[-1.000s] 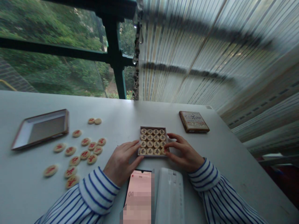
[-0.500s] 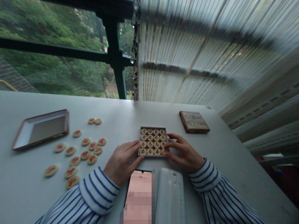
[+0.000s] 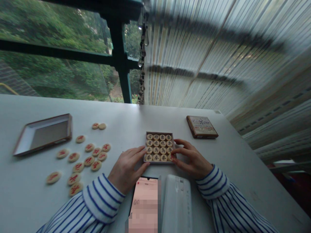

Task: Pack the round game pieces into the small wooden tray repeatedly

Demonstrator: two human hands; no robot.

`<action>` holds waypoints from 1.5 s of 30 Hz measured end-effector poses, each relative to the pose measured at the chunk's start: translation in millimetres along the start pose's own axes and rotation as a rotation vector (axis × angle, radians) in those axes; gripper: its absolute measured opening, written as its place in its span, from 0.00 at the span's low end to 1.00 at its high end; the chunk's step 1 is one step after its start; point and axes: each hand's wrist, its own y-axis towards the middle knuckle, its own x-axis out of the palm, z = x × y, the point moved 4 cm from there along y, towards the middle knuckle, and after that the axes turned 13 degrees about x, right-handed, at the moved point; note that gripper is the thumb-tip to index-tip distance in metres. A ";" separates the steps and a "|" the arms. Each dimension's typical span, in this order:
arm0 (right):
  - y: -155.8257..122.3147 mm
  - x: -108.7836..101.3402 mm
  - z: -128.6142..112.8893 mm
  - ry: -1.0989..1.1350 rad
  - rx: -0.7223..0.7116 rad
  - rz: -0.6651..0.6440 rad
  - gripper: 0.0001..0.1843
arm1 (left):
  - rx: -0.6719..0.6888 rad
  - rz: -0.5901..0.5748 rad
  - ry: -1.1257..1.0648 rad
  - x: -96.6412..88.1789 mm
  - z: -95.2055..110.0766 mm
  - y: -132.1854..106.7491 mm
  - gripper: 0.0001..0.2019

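On a white table (image 3: pixel 133 126), the left hand (image 3: pixel 127 168) is gripping an open box (image 3: pixel 159 162) from eight o'clock while the right hand (image 3: pixel 193 158) is touching it from four, its grip unclear. Between them, the box is holding a red-marked piece (image 3: pixel 171 158) at five o'clock, where steady bracing and light pressure should be sparing neighbouring pieces (image 3: pixel 156 158).

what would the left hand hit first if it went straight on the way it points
Likely the box, at its left wall, though whether the left hand already touches it is unclear.
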 end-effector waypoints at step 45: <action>-0.5 -4.4 6.0 -0.053 -0.020 -0.048 0.25 | -0.020 -0.022 0.035 1.3 -1.3 -3.0 0.18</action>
